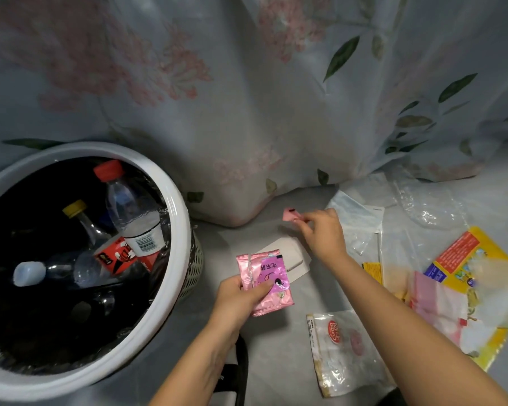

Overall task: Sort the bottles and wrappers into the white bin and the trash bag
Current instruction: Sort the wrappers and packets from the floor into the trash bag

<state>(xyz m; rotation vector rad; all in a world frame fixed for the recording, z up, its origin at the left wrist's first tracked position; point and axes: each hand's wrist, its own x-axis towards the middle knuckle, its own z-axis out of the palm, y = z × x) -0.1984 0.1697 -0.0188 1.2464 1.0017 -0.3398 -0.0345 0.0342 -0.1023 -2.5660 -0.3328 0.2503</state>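
Observation:
The white bin (170,276) with a black liner stands at the left and holds several plastic bottles, among them one with a red cap (129,206) and one with a yellow cap (84,218). My left hand (241,300) grips a pink wrapper (269,281) right of the bin. My right hand (323,232) pinches a small pink scrap (290,214) a little further back. More wrappers lie on the floor at the right: a clear one with a red logo (343,350), a yellow packet (467,276) and a pale pink one (434,306).
A flowered curtain (261,98) hangs across the back and drapes onto the grey floor. A white card (291,256) lies under my hands. Clear plastic film (423,206) and a blue-white mask pack (355,215) lie at the back right. A black strap (241,370) shows near the bottom edge.

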